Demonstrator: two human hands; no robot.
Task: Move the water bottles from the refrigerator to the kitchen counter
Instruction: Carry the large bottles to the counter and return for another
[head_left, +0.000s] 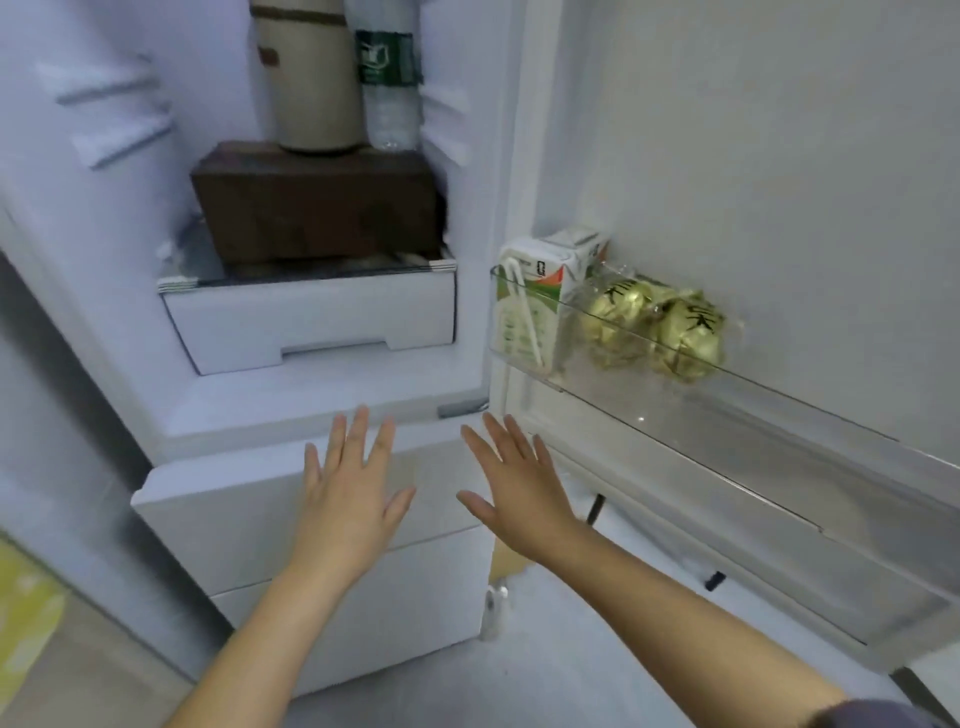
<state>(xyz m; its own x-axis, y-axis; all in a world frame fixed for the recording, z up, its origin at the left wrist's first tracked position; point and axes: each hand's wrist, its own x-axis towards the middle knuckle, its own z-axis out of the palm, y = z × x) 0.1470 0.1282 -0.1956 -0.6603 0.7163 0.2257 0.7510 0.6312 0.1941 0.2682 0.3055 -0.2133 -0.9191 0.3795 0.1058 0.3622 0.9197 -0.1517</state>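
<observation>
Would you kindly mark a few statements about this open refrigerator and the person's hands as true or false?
1. The left hand and the right hand hold nothing. True.
2. The water bottle lies flat in the door shelf. False: it stands upright inside the refrigerator, on the brown box.
3. A carton with a straw on its side stands in the door shelf. True.
4. The beige container stands to the right of the water bottle. False: it stands to the bottle's left, close beside it.
</observation>
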